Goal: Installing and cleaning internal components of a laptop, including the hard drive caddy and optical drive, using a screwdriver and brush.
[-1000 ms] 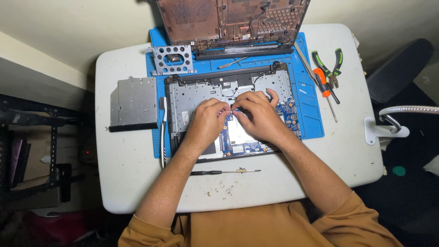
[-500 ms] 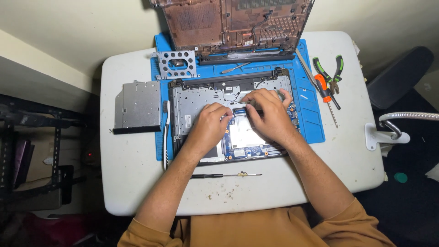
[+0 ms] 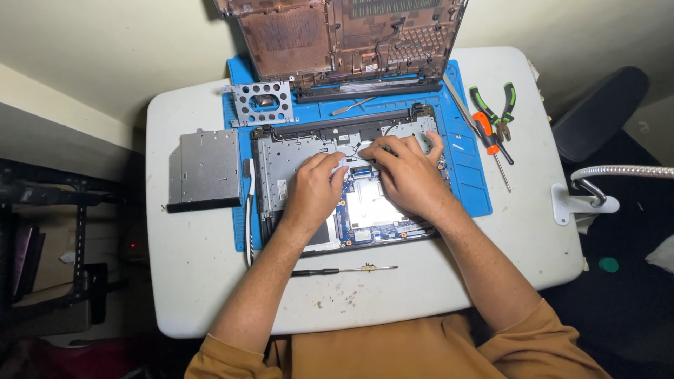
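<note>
The opened laptop base (image 3: 351,182) lies in the middle of a blue work mat (image 3: 467,182) on a white table (image 3: 189,281), right in front of the person. Both hands rest inside it, close together. The left hand (image 3: 316,186) lies with the fingers bent, and its fingertips (image 3: 338,160) press down on the inner metal frame near a small blue connector; it grasps nothing that I can see. The right hand (image 3: 407,172) is spread flat over the board, the fingers loose and stretched toward the upper edge of the base. If something small is pinched between them, I cannot tell.

Behind the base stands the removed bottom cover (image 3: 344,38), tilted up. A metal drive bracket (image 3: 263,103) lies at the mat's upper left corner, and an optical drive (image 3: 203,170) sits just left of the mat. To the right lie green pliers (image 3: 500,105) and an orange screwdriver (image 3: 488,137). A thin black screwdriver (image 3: 340,269) lies near the table's front edge.
</note>
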